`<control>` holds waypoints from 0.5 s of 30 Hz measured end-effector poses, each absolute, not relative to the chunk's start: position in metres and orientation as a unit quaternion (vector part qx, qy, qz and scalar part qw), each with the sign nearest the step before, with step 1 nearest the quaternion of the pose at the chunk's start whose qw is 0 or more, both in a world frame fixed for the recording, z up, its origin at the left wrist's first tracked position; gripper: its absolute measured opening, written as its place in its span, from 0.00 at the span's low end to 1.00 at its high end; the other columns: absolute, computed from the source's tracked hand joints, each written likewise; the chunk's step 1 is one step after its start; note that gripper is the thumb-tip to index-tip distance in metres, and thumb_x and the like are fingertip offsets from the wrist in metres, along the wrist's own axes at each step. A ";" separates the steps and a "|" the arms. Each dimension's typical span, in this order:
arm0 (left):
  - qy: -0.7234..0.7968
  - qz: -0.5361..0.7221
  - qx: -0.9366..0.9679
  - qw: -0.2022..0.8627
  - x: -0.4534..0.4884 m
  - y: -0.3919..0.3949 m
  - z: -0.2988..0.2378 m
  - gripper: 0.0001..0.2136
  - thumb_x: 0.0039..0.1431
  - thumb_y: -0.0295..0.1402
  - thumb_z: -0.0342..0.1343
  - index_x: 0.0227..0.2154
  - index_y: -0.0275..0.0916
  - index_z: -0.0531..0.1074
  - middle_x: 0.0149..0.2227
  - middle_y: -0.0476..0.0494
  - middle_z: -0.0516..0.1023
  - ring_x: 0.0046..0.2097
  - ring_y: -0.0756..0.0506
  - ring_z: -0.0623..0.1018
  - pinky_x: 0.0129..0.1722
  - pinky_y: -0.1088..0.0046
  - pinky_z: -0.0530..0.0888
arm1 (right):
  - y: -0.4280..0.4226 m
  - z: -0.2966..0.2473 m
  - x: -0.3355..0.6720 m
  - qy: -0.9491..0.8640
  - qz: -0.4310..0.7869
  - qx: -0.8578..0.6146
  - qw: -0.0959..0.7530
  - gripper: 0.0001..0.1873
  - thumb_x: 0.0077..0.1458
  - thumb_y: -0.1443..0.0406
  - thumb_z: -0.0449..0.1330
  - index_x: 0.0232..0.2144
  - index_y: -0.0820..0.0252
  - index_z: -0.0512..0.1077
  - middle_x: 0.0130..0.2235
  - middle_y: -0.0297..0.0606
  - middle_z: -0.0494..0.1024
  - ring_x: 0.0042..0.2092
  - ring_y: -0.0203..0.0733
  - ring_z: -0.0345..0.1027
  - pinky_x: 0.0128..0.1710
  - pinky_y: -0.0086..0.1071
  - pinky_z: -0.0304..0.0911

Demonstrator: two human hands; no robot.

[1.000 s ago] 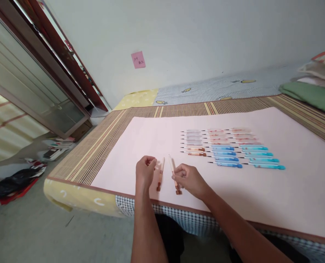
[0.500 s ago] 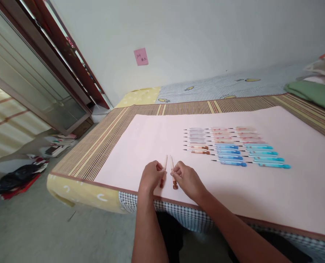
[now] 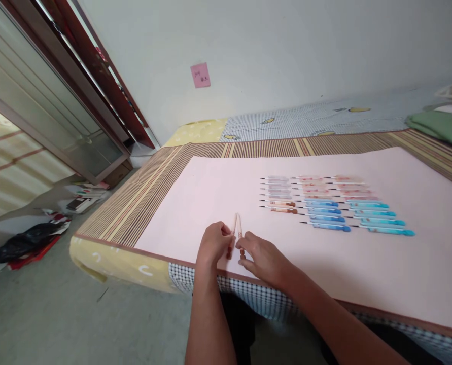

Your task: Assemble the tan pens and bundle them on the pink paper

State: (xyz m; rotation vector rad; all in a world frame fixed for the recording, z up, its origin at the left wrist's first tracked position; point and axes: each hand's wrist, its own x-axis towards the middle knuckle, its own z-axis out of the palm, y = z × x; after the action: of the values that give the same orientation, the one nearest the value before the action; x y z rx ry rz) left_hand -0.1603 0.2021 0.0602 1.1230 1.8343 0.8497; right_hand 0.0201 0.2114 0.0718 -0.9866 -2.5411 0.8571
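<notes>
Two brown-capped pens [image 3: 236,229] lie side by side on a pink sheet [image 3: 210,203] near its front edge, tips pointing away from me. My left hand [image 3: 213,243] pinches the left pen with closed fingers. My right hand [image 3: 262,256] pinches the right pen the same way. Both pens touch or nearly touch along their length. Farther right on the sheet, several pens [image 3: 324,203] lie in neat rows, pale and pink ones at the back, blue ones [image 3: 357,219] at the front.
The pink sheet lies on a striped bamboo mat [image 3: 134,197] over a bed with a checked cover [image 3: 248,296]. A green pillow [image 3: 439,126] sits far right. Books [image 3: 83,195] and a black bag [image 3: 24,243] lie on the floor at left. A pink note [image 3: 200,75] hangs on the wall.
My hands have brought the two pens together from a spread V to lying parallel. The left hand, apart from its pen before, now grips it.
</notes>
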 end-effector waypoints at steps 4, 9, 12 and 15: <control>0.722 0.350 0.434 0.411 -0.161 0.203 0.060 0.07 0.50 0.24 0.63 0.30 0.39 0.71 0.19 0.54 0.71 0.19 0.51 0.71 0.21 0.76 0.68 | 0.215 0.069 0.019 -0.873 0.291 -0.373 0.118 0.07 0.57 0.72 0.59 0.39 0.59 0.72 0.39 0.38 0.75 0.39 0.41 0.68 0.39 0.32 0.57; 0.708 0.359 0.429 0.431 -0.160 0.203 0.062 0.09 0.49 0.23 0.63 0.29 0.39 0.69 0.17 0.56 0.69 0.17 0.51 0.70 0.19 0.77 0.67 | 0.216 0.065 0.018 -0.867 0.300 -0.371 0.141 0.06 0.59 0.73 0.56 0.35 0.58 0.70 0.39 0.37 0.75 0.39 0.40 0.68 0.40 0.31 0.58; 0.701 0.362 0.432 0.437 -0.160 0.203 0.060 0.09 0.51 0.22 0.62 0.30 0.39 0.68 0.16 0.57 0.69 0.16 0.51 0.70 0.19 0.77 0.67 | 0.212 0.065 0.015 -0.882 0.287 -0.342 0.154 0.08 0.58 0.75 0.55 0.34 0.58 0.69 0.38 0.36 0.73 0.39 0.39 0.67 0.39 0.31 0.58; 0.700 0.362 0.438 0.432 -0.161 0.203 0.058 0.08 0.51 0.22 0.61 0.31 0.39 0.68 0.16 0.56 0.69 0.16 0.51 0.70 0.19 0.76 0.68 | 0.209 0.062 0.012 -0.886 0.288 -0.321 0.173 0.08 0.58 0.75 0.54 0.32 0.57 0.67 0.36 0.36 0.72 0.38 0.40 0.67 0.39 0.31 0.59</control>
State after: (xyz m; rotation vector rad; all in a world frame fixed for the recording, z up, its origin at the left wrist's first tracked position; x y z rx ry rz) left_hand -0.1612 0.2031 0.0577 1.0922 1.7448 0.9028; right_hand 0.0123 0.2090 0.0623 -0.9092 -2.5128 0.8158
